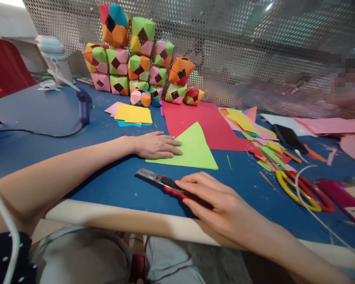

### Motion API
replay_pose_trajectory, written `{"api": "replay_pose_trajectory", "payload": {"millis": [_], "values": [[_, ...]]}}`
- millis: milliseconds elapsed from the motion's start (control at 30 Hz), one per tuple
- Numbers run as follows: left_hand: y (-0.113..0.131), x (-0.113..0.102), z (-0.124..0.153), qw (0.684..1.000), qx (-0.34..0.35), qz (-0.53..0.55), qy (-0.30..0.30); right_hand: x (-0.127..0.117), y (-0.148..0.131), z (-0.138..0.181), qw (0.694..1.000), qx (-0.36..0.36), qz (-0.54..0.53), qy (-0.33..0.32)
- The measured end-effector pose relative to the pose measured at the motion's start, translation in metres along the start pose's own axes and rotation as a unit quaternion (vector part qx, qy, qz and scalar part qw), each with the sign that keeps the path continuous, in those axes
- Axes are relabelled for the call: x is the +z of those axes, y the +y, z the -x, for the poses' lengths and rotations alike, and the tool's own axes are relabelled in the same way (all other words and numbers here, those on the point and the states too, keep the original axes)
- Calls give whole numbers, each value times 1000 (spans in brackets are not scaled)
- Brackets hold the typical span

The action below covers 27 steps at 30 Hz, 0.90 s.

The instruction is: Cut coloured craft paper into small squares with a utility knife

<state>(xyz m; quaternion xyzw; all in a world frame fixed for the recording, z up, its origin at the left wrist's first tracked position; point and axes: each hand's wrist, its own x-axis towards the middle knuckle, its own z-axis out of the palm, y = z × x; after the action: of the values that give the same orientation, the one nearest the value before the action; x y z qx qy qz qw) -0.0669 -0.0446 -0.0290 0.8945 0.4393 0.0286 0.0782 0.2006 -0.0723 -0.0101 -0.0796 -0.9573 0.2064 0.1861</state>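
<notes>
Flat on the blue table lies a lime-green sheet of paper (195,150), folded into a triangle. My left hand (156,145) rests on its left part with the fingers stretched out. In my right hand (219,197) is a red and black utility knife (168,184), just in front of the paper. Its blade end points left, apart from the green sheet. Behind the triangle, and partly under it, is a large red sheet (207,122). A small stack of yellow paper (133,113) sits behind my left hand.
Folded paper blocks (139,67) are stacked against a perforated metal screen (239,79). A glue gun (84,106) with a cord stands at left, near a white tumbler (55,59). Rightward lie paper scraps (272,148), a phone (288,138), scissors (298,191) and a power strip (343,197).
</notes>
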Motion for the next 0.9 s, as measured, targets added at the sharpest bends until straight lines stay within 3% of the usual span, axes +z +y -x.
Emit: {"api": "replay_pose_trajectory", "payload": {"millis": [100, 200, 367, 467, 567, 633, 767, 900], "values": [[-1, 2, 0, 1000, 6, -2, 20, -19, 20, 9, 994, 70, 42, 73], [-1, 3, 1, 997, 16, 18, 67, -42, 62, 19, 969, 145, 112, 166], [1, 2, 4, 992, 13, 67, 102, -62, 140, 39, 927, 220, 257, 162], [3, 1, 6, 989, 3, 80, 128, -58, 163, 48, 924, 222, 280, 137], [5, 0, 6, 979, 10, 94, 178, -51, 166, 50, 928, 207, 290, 112], [6, -2, 5, 973, 2, 105, 207, -50, 160, 47, 929, 193, 286, 133], [5, -7, 4, 957, -77, 120, 252, -52, 138, 34, 930, 171, 267, 185], [5, -14, 4, 928, -153, 177, 292, -53, 115, 12, 948, 178, 187, 186]]}}
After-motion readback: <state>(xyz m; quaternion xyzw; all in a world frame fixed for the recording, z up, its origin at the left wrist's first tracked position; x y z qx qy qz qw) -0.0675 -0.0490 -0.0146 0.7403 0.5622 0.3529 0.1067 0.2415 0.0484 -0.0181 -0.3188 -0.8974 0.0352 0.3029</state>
